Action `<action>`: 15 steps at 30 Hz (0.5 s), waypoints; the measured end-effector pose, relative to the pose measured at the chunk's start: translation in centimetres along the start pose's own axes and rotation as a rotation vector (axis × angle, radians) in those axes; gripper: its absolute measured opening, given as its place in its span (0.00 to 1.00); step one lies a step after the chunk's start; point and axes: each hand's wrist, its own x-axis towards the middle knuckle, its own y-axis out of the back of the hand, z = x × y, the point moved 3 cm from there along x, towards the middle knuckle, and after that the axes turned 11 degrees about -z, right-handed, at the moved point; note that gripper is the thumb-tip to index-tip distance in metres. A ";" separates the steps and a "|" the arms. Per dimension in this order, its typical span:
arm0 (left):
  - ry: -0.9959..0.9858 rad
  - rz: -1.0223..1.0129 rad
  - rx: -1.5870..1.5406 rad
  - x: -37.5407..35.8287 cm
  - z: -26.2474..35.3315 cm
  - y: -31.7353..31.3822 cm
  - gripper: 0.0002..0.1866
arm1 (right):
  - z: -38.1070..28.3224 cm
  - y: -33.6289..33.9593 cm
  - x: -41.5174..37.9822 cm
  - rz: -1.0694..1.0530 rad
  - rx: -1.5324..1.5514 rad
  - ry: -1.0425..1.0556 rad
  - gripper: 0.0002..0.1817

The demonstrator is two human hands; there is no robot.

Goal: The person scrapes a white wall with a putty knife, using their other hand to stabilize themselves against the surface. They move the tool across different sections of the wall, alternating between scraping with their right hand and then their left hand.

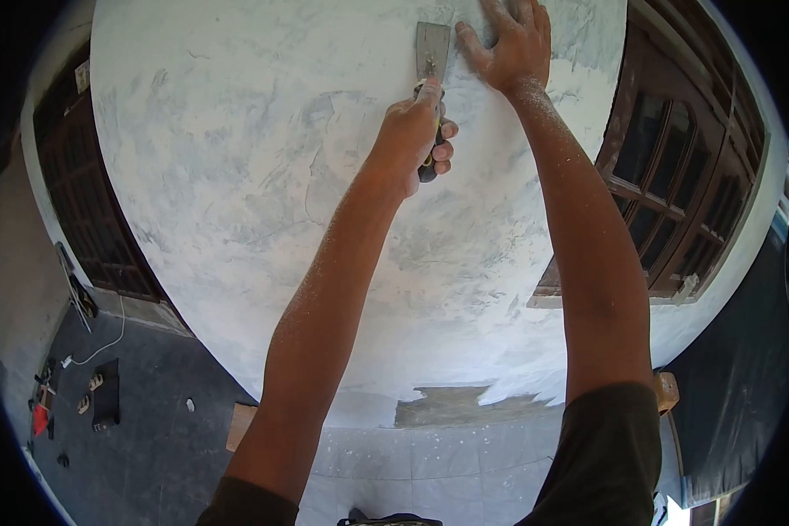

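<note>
My left hand (416,136) is wrapped round the dark handle of a putty knife (432,48), thumb laid along the top of the grip. Its flat metal blade points up against the wall (254,167), which is coated in patchy white and grey with fine cracks and flaking spots. To the right of the blade, my right hand (515,48) rests on the wall with fingers spread and holds nothing. White dust speckles both forearms. The tips of the right fingers run up to the top edge of the view.
A wooden paned window (662,167) is on the right and a dark wooden door (92,193) on the left. Sandals (89,394), a white cable (105,346) and tools lie on the dark floor (162,421). A bare grey patch (451,408) shows low on the wall.
</note>
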 end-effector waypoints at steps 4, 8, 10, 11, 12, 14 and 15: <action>-0.072 -0.038 -0.033 1.2 1.1 -0.3 0.20 | -0.2 0.1 -0.1 -0.021 -0.018 -0.021 0.39; -0.004 -0.060 -0.026 -0.9 -1.0 0.0 0.19 | -0.2 0.1 -0.3 -0.027 0.013 -0.033 0.40; -0.017 -0.052 -0.027 -0.2 -0.2 0.1 0.19 | -0.2 0.3 -0.2 -0.019 0.002 -0.014 0.40; -0.030 -0.045 -0.026 0.3 0.4 0.1 0.19 | -0.2 0.3 -0.1 -0.015 0.000 -0.014 0.40; -0.032 -0.046 -0.027 0.7 1.1 0.0 0.19 | -0.3 0.2 -0.1 -0.023 -0.002 -0.022 0.40; -0.091 -0.057 -0.051 1.3 2.2 -0.2 0.19 | -0.1 0.1 -0.1 -0.028 -0.010 -0.033 0.40; -0.089 -0.059 -0.049 1.0 1.7 -0.1 0.19 | 0.0 0.0 -0.1 -0.020 -0.007 -0.022 0.40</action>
